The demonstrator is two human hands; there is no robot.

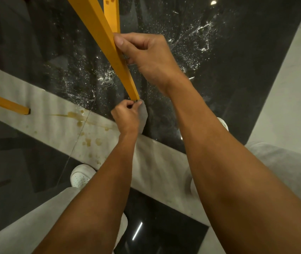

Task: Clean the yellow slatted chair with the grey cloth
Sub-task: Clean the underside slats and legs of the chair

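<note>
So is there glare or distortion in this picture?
Head view: small bright reflections on the glossy dark floor, bottom centre and top right; wide-angle stretch enlarges the forearms near the lower edge; the chair leg and both hands look sharp.

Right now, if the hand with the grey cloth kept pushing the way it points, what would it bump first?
Probably the bottom tip of the yellow chair leg; the left hand and grey cloth already seem to touch it.

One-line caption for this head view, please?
Right hand grips a yellow chair leg while the left hand presses the grey cloth at its foot.
</note>
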